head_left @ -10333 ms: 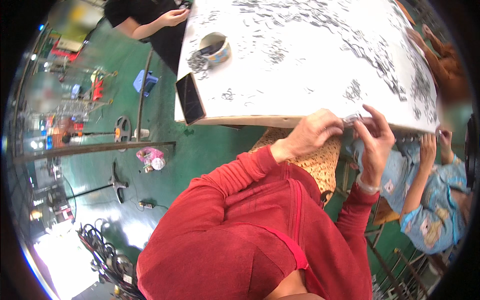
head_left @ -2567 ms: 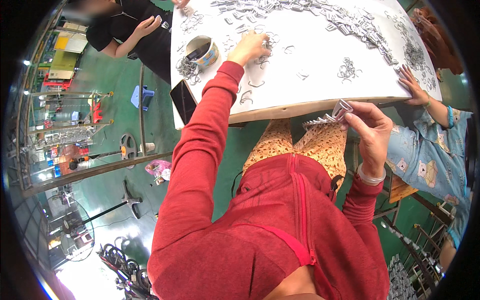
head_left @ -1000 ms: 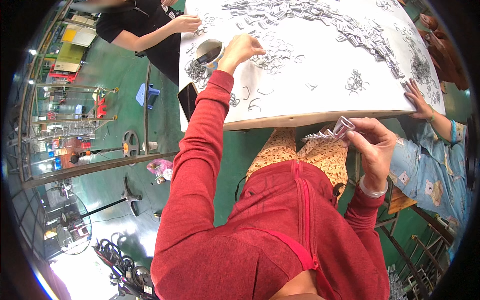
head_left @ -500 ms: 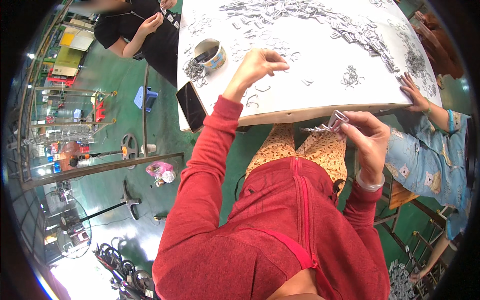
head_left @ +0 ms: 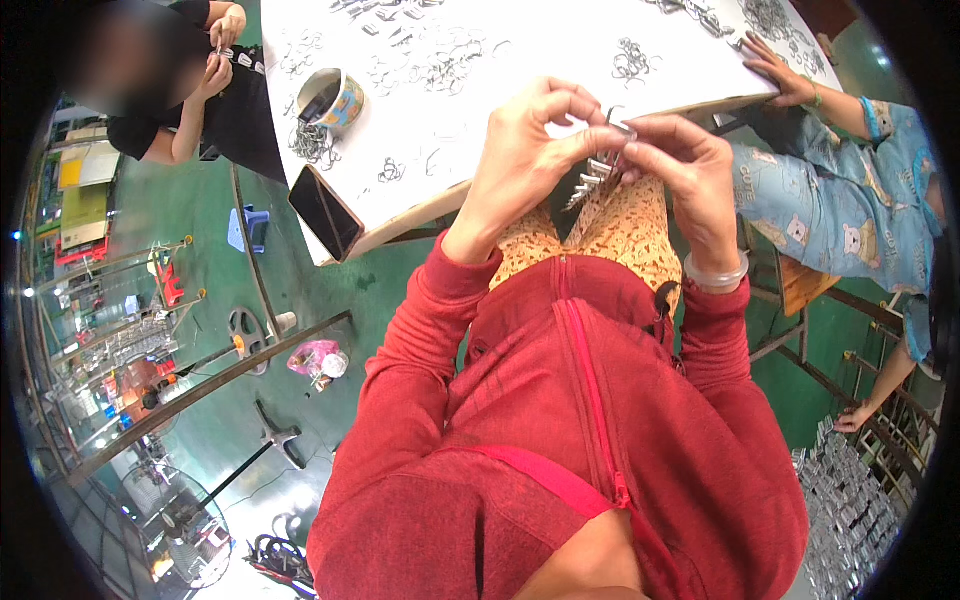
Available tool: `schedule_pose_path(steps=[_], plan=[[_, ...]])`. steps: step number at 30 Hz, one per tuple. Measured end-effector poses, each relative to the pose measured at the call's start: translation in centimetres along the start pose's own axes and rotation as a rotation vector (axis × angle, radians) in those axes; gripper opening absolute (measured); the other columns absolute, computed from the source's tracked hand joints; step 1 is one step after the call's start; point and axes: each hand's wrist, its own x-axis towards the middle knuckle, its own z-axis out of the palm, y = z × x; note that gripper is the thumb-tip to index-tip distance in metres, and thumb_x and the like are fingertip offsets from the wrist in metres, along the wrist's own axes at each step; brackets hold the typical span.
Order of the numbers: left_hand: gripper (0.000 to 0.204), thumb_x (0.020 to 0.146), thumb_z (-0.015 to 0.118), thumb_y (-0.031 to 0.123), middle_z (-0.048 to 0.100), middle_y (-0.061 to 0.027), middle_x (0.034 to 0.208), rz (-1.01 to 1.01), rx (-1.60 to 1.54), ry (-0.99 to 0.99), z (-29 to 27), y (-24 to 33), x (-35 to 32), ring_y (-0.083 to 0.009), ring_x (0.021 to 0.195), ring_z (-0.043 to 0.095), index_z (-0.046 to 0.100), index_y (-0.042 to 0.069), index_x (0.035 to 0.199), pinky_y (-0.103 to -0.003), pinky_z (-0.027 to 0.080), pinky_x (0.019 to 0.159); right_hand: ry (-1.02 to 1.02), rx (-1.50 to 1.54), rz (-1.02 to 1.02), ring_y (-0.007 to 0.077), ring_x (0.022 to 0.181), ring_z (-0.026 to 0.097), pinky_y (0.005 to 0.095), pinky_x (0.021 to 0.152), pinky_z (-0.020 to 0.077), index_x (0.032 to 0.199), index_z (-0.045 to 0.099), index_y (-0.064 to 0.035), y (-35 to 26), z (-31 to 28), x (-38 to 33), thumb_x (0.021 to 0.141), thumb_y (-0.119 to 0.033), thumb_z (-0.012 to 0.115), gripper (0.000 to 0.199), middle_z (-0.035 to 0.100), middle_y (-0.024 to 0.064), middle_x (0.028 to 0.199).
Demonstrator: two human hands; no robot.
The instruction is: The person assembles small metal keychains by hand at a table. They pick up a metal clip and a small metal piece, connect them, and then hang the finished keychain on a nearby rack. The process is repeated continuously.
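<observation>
Both my hands meet over my lap, just off the table's near edge. My right hand (head_left: 690,175) is closed, thumb and fingers pinching the top of a strand of small silver metal clips (head_left: 596,178), which dangles below the fingertips. From the left, my left hand (head_left: 530,150) closes on a thin bent wire piece (head_left: 614,112) at the top of that strand. The fingertips partly cover the place where wire and strand meet, so I cannot tell whether they are joined.
On the white table (head_left: 420,135) lie scattered wire pieces (head_left: 440,65), a patterned tub (head_left: 345,103) and a phone (head_left: 326,215). A co-worker's hand (head_left: 780,75) rests at the right edge. Another person's hands (head_left: 218,70) work at upper left. A blue stool (head_left: 248,228) stands on the floor.
My left hand has come back from over the table to meet my right hand. The right hand has moved slightly left and, in the picture, up with the strand. The view has shifted.
</observation>
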Motion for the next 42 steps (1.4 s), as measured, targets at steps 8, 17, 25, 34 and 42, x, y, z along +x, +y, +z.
schedule_pose_path(steps=[8, 17, 25, 34, 42], plan=[[0.017, 0.069, 0.076, 0.015, 0.061, -0.0099, 0.087, 0.292, 0.263, 0.127, 0.3, 1.0, 1.1, -0.0221, 0.082, 0.059, 0.067, 0.004, 0.078, -0.032, 0.047, 0.071, 0.070, -0.069, -0.089, 0.0108, 0.071, 0.062, 0.0228, 0.064, 0.0515, 0.100, 0.065, 0.0033, -0.2, 0.0, 0.4, 0.080, 0.000, 0.064, 0.020, 0.067, 0.0075, 0.082], [0.017, 0.070, 0.073, 0.002, 0.057, -0.0102, 0.095, 0.430, -0.165, 0.014, 4.2, 4.2, 4.3, -0.0211, 0.095, 0.057, 0.067, 0.001, 0.086, -0.031, 0.048, 0.079, 0.207, -0.237, -0.350, 0.0127, 0.077, 0.065, 0.0246, 0.069, 0.0535, 0.107, 0.064, -0.0021, -5.2, -0.8, -1.7, 0.080, -0.001, 0.059, 0.027, 0.068, 0.0085, 0.087], [0.043, 0.099, 0.036, 0.029, 0.048, -0.0191, 0.128, 0.435, -0.369, -0.241, 3.9, 14.8, 7.9, -0.0248, 0.110, 0.052, 0.060, -0.007, 0.104, -0.039, 0.042, 0.093, 0.238, -0.129, -0.811, 0.0094, 0.073, 0.063, 0.0228, 0.067, 0.0511, 0.095, 0.066, 0.0019, -13.1, -0.8, -3.5, 0.073, -0.004, 0.074, 0.025, 0.067, 0.0073, 0.079], [0.040, 0.097, 0.043, 0.032, 0.062, -0.0127, 0.104, 0.529, -0.529, -0.422, 5.1, 15.3, 8.6, -0.0197, 0.103, 0.056, 0.062, -0.003, 0.104, -0.038, 0.043, 0.090, 0.546, -0.449, -1.323, 0.0091, 0.059, 0.060, 0.0216, 0.051, 0.0486, 0.095, 0.067, -0.0046, -25.1, -3.0, -14.5, 0.082, -0.008, 0.065, 0.013, 0.067, 0.0049, 0.080], [0.031, 0.088, 0.061, 0.030, 0.059, 0.0038, 0.085, -0.160, -0.134, -1.225, 10.4, -4.1, 7.4, -0.0070, 0.079, 0.050, 0.064, 0.002, 0.101, -0.023, 0.040, 0.067, 0.924, -0.618, -1.286, 0.0073, 0.072, 0.061, 0.0171, 0.059, 0.0486, 0.106, 0.062, -0.0021, -29.8, -4.6, -28.7, 0.086, -0.006, 0.061, 0.021, 0.066, 0.0035, 0.092]])
